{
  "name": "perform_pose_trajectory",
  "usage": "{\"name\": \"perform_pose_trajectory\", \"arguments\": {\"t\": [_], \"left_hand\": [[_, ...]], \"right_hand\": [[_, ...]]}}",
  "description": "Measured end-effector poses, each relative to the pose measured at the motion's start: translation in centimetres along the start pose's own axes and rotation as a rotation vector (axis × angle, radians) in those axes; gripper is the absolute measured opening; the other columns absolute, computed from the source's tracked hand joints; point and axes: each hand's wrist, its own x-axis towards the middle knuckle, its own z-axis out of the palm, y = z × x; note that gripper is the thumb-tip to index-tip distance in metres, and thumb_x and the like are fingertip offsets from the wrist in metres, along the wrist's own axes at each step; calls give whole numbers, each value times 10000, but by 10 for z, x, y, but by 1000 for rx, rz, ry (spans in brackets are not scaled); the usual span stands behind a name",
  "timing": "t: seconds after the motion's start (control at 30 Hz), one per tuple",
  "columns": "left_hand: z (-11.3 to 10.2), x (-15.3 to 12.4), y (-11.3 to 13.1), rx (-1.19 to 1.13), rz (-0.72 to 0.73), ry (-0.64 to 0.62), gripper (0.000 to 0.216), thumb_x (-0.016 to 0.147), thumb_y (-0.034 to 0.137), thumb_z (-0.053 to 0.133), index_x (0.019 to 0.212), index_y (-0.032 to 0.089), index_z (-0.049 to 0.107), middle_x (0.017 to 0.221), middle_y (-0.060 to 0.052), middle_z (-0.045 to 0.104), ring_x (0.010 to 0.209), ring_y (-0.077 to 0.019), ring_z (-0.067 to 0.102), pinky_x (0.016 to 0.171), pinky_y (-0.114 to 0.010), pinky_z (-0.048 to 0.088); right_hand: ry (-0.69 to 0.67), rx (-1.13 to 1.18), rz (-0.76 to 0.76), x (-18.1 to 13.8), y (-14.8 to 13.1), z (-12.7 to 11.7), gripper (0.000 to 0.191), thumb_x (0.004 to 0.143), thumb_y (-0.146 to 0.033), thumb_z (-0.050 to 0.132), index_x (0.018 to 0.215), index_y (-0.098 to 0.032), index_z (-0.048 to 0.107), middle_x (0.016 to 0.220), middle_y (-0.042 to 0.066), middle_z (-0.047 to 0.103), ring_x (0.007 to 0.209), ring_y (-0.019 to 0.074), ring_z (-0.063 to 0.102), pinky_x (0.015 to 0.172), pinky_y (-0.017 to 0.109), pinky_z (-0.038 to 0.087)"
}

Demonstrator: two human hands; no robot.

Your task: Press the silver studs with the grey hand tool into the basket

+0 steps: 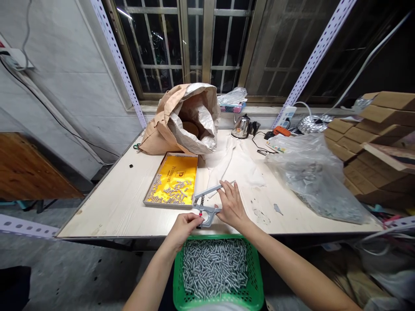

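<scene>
A grey lever tool (210, 214) with a dark coil spring and a ring-shaped opening stands at the table's front edge. My right hand (231, 207) is closed on its long lever arm, which is raised at a slant. Beside the tool's red part, my left hand (184, 225) is closed in a pinch; whatever sits between its fingertips is too small to name. Below both hands is a green plastic basket (178, 276) holding many small ridged metal pieces (215, 268). Left of the tool lies a shallow tray (168, 206) with a yellow sheet (177, 166) and scattered small metal pins (177, 192).
Behind the tray, a large brown paper sack (158, 129) lies with its mouth facing me. White cloth (240, 166) spreads across the table's middle. Farther back stands a metal kettle (241, 127). A clear plastic bag (311, 181) and stacked cardboard boxes (366, 172) occupy the right.
</scene>
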Motion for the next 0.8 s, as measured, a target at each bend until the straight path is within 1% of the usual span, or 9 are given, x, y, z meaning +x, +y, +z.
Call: {"name": "perform_pose_trajectory", "arguments": {"t": [0.07,0.2,0.23,0.4,0.47,0.57,0.63,0.7,0.8], "left_hand": [[0,1,-2,-27,44,25,276,530,387,769,593,133,678,573,-14,627,570,-114,489,571,-226,333],[-5,6,-5,-132,89,174,308,522,401,783,621,130,676,572,-4,610,536,-86,460,534,-204,323],[-7,7,-4,-164,93,187,318,524,406,785,638,129,678,594,-10,618,543,-84,468,533,-200,329],[-11,0,6,-262,75,59,335,552,400,783,713,127,676,692,-35,656,597,-90,518,599,-210,392],[-10,-7,7,-166,75,-18,300,595,391,758,691,122,665,647,-25,640,579,-90,506,597,-214,389],[-8,-20,2,99,61,-187,238,661,348,709,660,118,651,611,-20,620,579,-104,504,585,-221,374],[-6,-27,-3,253,58,-259,205,696,326,670,685,122,653,634,-24,621,605,-124,522,590,-231,377],[-3,-32,-5,384,119,-223,191,737,309,620,778,129,668,705,-39,630,658,-149,548,618,-249,399],[4,-34,-4,581,340,-4,287,817,283,502,1025,158,655,869,-77,611,786,-186,567,705,-295,437]], "right_hand": [[-7,2,18,-1,0,-1,544,685,-202,514,1207,-67,446,1393,195,331,1327,318,201,1089,570,106],[-26,7,88,-5,5,-2,598,641,-207,543,1212,-61,441,1403,210,313,1335,327,191,1085,587,75],[-29,7,104,-7,7,-2,604,637,-204,544,1215,-65,438,1402,209,315,1335,326,194,1083,588,75],[-39,1,135,-17,12,-1,622,634,-196,544,1236,-99,422,1410,186,316,1336,320,200,1081,592,62],[-38,-11,147,-20,15,-1,613,640,-200,548,1234,-105,424,1408,183,320,1336,316,202,1081,590,59],[-27,-27,171,-22,19,-2,591,658,-219,557,1224,-107,430,1402,184,326,1335,315,204,1079,589,68],[-28,-35,182,-23,21,-2,596,657,-234,570,1223,-107,429,1405,185,321,1336,315,199,1080,586,66],[-36,-44,185,-23,23,-2,605,651,-239,580,1221,-109,428,1410,181,315,1338,312,195,1083,582,53],[-43,-55,176,-23,22,-2,594,653,-243,584,1214,-119,433,1412,173,317,1337,307,200,1085,578,40]]}}
